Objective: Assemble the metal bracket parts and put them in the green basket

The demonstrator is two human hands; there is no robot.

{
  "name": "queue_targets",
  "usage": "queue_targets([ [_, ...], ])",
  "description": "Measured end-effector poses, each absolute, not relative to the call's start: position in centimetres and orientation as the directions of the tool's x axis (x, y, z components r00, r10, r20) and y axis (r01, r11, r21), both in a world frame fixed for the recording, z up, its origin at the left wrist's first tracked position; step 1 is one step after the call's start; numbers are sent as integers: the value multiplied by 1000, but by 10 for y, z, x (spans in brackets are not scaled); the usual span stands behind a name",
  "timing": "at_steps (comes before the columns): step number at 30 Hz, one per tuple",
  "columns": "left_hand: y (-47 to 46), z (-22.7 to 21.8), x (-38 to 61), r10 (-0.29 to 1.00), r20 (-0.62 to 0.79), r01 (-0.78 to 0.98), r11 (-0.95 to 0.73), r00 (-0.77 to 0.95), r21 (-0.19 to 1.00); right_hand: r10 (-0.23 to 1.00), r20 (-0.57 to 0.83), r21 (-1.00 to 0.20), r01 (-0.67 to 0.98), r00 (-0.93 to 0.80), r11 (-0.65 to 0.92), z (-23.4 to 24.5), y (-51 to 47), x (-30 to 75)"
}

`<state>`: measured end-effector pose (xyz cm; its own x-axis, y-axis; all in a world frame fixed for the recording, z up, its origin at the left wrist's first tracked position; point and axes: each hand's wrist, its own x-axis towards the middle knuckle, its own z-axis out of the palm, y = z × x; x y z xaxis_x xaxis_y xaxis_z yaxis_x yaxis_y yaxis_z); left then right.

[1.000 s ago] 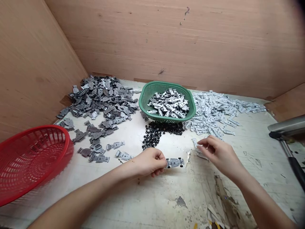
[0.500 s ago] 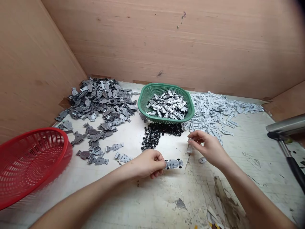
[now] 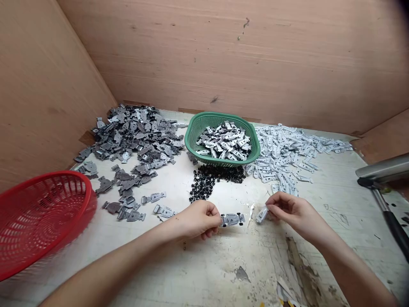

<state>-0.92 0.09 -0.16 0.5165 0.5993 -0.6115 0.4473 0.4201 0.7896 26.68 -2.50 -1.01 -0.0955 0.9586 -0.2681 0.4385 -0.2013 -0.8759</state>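
My left hand (image 3: 197, 219) is closed on one end of a small grey chassis piece with black wheels (image 3: 233, 219), held flat just above the worn white table (image 3: 204, 273). My right hand (image 3: 289, 210) pinches a pale grey plastic strip (image 3: 262, 214), its free end pointing toward the wheeled piece a short gap away. Behind the hands lies a heap of small black wheels (image 3: 211, 179).
A green basket (image 3: 194, 132) of assembled pieces stands at the back centre. Dark grey parts (image 3: 134, 136) are piled at the back left, pale grey strips (image 3: 287, 149) at the back right. A red basket (image 3: 44, 213) sits at the left edge; a metal tool (image 3: 383, 183) at the right.
My right hand picked a pale strip from near the right pile, lifted it, then brought it down and toward the wheeled piece. My left hand stayed put.
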Motion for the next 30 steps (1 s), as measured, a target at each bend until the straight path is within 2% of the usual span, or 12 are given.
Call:
queue_targets([
  [3, 1, -1, -9, 605, -610, 450, 416, 512, 790, 949, -287, -943, 215, -131, -255, -3, -32, 262],
  [6, 1, -2, -9, 605, -613, 450, 421, 508, 788, 910, -360, -931, 14, -206, -365, -2, -40, 244],
  [11, 1, -5, -9, 623, -599, 432, 419, 504, 799, 914, -374, -912, -118, -154, -393, -7, -47, 214],
  [14, 1, -9, -9, 633, -585, 412, 418, 507, 810, 910, -377, -919, -51, -171, -390, -9, -51, 210],
  [17, 1, -10, -10, 647, -575, 399, 416, 501, 817, 909, -353, -923, 239, -222, -301, -12, -61, 211],
  [20, 2, -9, -10, 652, -573, 394, 419, 497, 818, 912, -303, -821, 561, -278, -102, -9, -73, 213],
  [23, 1, -7, -11, 641, -583, 408, 420, 499, 811, 890, -317, -708, 706, -329, 8, 5, -82, 219],
  [26, 1, -6, -11, 637, -586, 412, 420, 500, 809, 848, -404, -760, 642, -342, -103, 22, -81, 226],
  [28, 1, -7, -10, 637, -588, 416, 419, 499, 807, 836, -451, -844, 453, -312, -287, 25, -75, 228],
  [30, 0, -7, -10, 631, -592, 424, 418, 501, 804, 838, -480, -874, 223, -260, -432, 21, -65, 226],
])
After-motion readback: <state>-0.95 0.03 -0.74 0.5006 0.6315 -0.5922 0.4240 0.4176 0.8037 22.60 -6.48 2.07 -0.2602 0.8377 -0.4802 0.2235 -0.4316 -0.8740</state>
